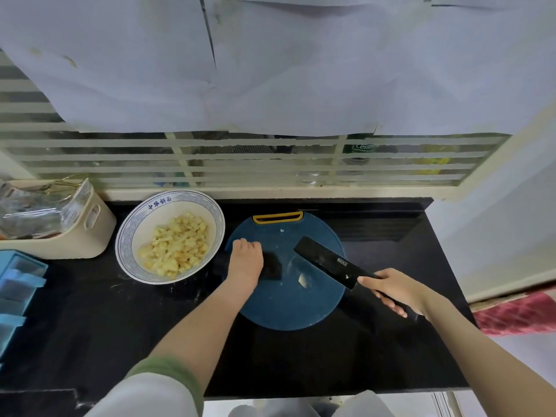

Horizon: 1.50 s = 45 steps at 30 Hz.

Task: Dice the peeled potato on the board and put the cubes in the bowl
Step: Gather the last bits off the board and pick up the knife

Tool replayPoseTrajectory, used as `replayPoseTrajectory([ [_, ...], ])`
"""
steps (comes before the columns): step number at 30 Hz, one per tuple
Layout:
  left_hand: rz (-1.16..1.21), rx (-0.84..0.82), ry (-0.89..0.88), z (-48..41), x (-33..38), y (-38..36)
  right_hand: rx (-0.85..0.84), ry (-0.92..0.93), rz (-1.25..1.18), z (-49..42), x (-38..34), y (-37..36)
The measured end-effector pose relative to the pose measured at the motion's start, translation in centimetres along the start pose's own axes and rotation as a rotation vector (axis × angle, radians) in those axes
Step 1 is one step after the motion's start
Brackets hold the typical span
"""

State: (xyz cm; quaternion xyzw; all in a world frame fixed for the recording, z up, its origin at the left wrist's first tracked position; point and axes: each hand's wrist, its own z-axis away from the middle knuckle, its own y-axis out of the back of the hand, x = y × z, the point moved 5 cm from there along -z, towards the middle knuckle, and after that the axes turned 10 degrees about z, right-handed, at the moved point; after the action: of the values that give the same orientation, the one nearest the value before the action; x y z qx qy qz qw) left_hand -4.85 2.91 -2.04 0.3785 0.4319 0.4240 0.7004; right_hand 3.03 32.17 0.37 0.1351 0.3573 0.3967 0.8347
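Observation:
A round blue cutting board point(288, 305) with a yellow handle lies on the black counter. One small pale potato piece point(302, 279) rests near its middle. To the left stands a white bowl with a blue pattern point(126, 236), holding several yellow potato cubes point(177, 245). My left hand point(245, 261) rests on the board's left part with its fingers bent down; what lies under them is hidden, and a dark shadow falls beside it. My right hand point(391, 290) grips the handle of a black cleaver point(328, 261), whose blade hangs over the board's right side.
A beige basket point(90, 236) with foil packets stands at the far left, and a blue drawer box point(18, 284) sits in front of it. A barred window ledge runs behind the counter point(105, 320). A red cloth point(517, 314) lies past the counter's right edge.

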Motion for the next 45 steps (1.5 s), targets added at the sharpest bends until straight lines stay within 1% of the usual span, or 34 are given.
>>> replayPoseTrajectory([
  [4, 0.053, 0.028, -0.015, 0.5, 0.1, -1.0, -0.031, 0.021, 0.095, -0.6, -0.4, -0.9],
  [6, 0.132, 0.024, -0.043, 0.6, 0.1, -1.3, -0.031, 0.020, 0.117, -0.9, -0.5, -1.3],
  [8, 0.238, -0.037, -0.127, 0.4, 0.3, -1.9, -0.038, 0.024, 0.122, -1.1, -0.6, -1.6],
  [10, 0.270, -0.132, -0.245, 0.5, 0.3, -2.4, -0.059, 0.024, 0.116, -1.1, -0.5, -1.9],
  [11, 0.251, -0.166, -0.296, 0.7, 0.1, -2.7, -0.069, 0.024, 0.114, -1.1, -0.5, -2.0],
  [13, 0.146, -0.173, -0.377, 1.0, -0.5, -3.1, -0.088, 0.028, 0.111, -1.0, -0.4, -2.2],
  [16, 0.039, -0.108, -0.451, 1.3, -0.7, -3.7, -0.129, 0.032, 0.085, -1.2, -0.1, -2.8],
  [19, 0.026, -0.056, -0.510, 1.1, -0.7, -3.7, -0.168, 0.024, 0.074, -1.6, 0.1, -3.2],
  [21, 0.066, -0.010, -0.508, 1.0, -0.9, -3.3, -0.187, 0.022, 0.068, -1.8, 0.1, -3.3],
  [24, 0.137, 0.066, -0.444, 0.6, -1.5, -2.8, -0.184, 0.034, 0.052, -2.1, -0.3, -3.2],
  [32, 0.273, 0.160, -0.406, 0.2, -0.6, -2.6, -0.130, 0.068, 0.081, -2.7, -0.3, -2.6],
  [38, 0.308, 0.208, -0.457, 0.0, -0.1, -2.1, -0.124, 0.062, 0.098, -2.4, 0.2, -1.7],
  [41, 0.332, 0.270, -0.502, 0.0, 0.0, -1.7, -0.134, 0.055, 0.105, -2.3, 0.5, -1.4],
  [45, 0.293, 0.349, -0.538, -0.1, 0.1, -1.8, -0.159, 0.050, 0.115, -2.3, 1.3, -1.3],
])
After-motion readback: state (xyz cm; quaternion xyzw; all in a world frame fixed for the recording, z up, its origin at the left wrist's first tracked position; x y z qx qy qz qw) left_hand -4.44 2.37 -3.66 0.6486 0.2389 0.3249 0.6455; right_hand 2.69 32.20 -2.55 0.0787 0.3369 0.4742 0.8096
